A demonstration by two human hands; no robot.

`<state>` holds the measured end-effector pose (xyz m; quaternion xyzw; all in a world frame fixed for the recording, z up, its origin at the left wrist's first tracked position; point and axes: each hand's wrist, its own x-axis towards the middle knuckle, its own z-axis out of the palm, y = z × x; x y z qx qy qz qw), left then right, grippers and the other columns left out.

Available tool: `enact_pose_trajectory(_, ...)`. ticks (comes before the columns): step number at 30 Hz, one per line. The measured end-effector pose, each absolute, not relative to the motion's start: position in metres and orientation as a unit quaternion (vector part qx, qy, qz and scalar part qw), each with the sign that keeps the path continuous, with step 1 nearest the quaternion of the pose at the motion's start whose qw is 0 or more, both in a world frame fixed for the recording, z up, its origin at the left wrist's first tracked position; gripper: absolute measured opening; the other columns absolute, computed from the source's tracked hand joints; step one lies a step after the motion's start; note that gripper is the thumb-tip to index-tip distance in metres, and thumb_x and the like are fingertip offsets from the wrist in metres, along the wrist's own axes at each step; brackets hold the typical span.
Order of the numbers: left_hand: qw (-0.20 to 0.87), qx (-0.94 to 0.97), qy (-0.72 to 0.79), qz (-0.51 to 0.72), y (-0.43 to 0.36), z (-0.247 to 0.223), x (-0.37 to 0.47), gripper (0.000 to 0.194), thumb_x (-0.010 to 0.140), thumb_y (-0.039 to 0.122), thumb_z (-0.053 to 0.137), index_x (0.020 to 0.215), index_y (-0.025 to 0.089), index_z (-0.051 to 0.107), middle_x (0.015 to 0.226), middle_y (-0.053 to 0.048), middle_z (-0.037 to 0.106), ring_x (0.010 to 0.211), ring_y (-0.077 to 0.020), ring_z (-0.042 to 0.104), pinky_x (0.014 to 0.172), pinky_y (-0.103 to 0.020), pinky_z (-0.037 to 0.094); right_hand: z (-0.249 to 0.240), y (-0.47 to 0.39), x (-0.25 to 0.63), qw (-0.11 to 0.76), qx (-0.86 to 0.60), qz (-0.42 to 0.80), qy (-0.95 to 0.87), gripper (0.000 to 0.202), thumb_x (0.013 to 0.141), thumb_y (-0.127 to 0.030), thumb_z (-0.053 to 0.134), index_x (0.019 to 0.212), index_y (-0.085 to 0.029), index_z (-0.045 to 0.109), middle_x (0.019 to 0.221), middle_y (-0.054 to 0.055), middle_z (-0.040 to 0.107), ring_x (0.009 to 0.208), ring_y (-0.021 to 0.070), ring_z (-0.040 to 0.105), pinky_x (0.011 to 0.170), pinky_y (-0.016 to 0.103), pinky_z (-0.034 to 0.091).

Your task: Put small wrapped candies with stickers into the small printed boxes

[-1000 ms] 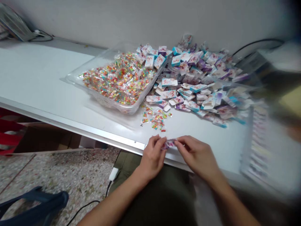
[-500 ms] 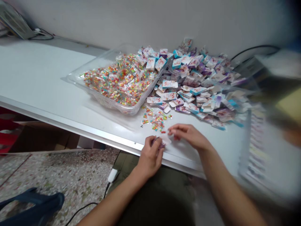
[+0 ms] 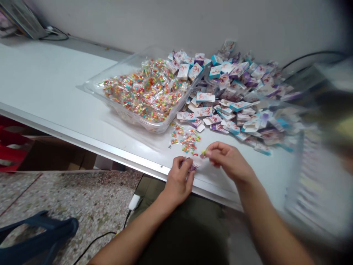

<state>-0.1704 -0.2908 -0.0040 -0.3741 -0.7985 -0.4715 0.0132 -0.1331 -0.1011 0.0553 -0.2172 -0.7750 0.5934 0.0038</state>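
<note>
Far left of the clear tray (image 3: 154, 127), below its level, I see a dark blue plastic frame (image 3: 46, 232) on the speckled floor (image 3: 102, 195), then a red crate (image 3: 12, 149) and a cardboard box (image 3: 60, 152) nearer to it. The white table (image 3: 52, 82) carries the tray, which is heaped with clear sachets (image 3: 146, 88) of bright little pieces, a few small boxes lying at its far right corner. Below the tray, a white plug (image 3: 134, 202) hangs on a black cord.

To the near right of the tray, my left hand (image 3: 179, 180) pinches a purple-and-white carton (image 3: 193, 166), partly hidden by my fingers. Just off the tray's near right corner lie loose sachets (image 3: 189, 141). Further right of it, my right hand (image 3: 230, 162) pinches a tiny yellowish packet (image 3: 203, 152) between thumb and fingers, close to the carton. Beyond the tray's right side spreads a heap of blue and purple boxes (image 3: 239, 106); farthest right stands a blurred pale row (image 3: 311, 165).
</note>
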Motion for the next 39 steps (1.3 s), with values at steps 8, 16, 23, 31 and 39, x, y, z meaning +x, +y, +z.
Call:
enact_pose_trajectory(8, 0.008, -0.391, -0.790, -0.473, -0.286, -0.002, -0.165, 0.035, 0.089, 0.015, 0.050, 0.124, 0.020, 0.048, 0.113, -0.011, 0.048, 0.104, -0.0209, 0.057, 0.089, -0.036, 0.053, 0.072, -0.128, -0.113, -0.027, -0.193, 0.585, -0.787, 0.026, 0.082, -0.043, 0.065, 0.087, -0.019, 0.056, 0.059, -0.006, 0.055, 0.054, 0.0090, 0.045, 0.054, 0.023, 0.035)
enact_pose_trajectory(16, -0.012, -0.394, -0.788, -0.473, -0.285, -0.001, -0.164, 0.035, 0.090, 0.016, 0.049, 0.125, 0.021, 0.047, 0.113, -0.010, 0.049, 0.104, -0.0210, 0.058, 0.090, -0.037, 0.053, 0.071, -0.128, -0.109, -0.036, -0.200, 0.514, -0.833, 0.022, 0.085, -0.043, 0.059, 0.089, -0.022, 0.056, 0.066, -0.003, 0.065, 0.058, 0.0123, 0.055, 0.057, 0.024, 0.040)
enact_pose_trajectory(23, -0.004, -0.394, -0.784, -0.480, -0.284, -0.006, -0.162, 0.042, 0.090, 0.015, 0.049, 0.132, 0.021, 0.042, 0.115, -0.011, 0.050, 0.104, -0.0212, 0.059, 0.089, -0.037, 0.053, 0.067, -0.137, -0.107, 0.020, -0.203, 0.370, -0.907, 0.012, 0.086, -0.035, 0.055, 0.091, -0.024, 0.059, 0.083, 0.001, 0.075, 0.073, 0.0200, 0.069, 0.068, 0.030, 0.047)
enact_pose_trajectory(31, 0.011, -0.399, -0.779, -0.483, -0.282, -0.009, -0.160, 0.048, 0.091, 0.014, 0.048, 0.137, 0.017, 0.036, 0.118, -0.014, 0.051, 0.111, -0.0226, 0.056, 0.093, -0.039, 0.052, 0.065, -0.136, -0.106, 0.012, -0.109, 0.227, -0.968, 0.021, 0.089, -0.024, 0.052, 0.097, -0.026, 0.071, 0.089, 0.003, 0.073, 0.085, 0.0214, 0.063, 0.074, 0.032, 0.045)
enact_pose_trajectory(39, 0.027, -0.378, -0.788, -0.485, -0.282, -0.014, -0.161, 0.044, 0.091, 0.018, 0.049, 0.134, 0.017, 0.038, 0.118, -0.014, 0.052, 0.109, -0.0230, 0.057, 0.092, -0.040, 0.052, 0.061, -0.143, -0.108, 0.059, -0.091, 0.205, -0.973, 0.025, 0.090, -0.018, 0.050, 0.107, -0.023, 0.066, 0.097, 0.006, 0.068, 0.091, 0.0224, 0.059, 0.076, 0.034, 0.047)
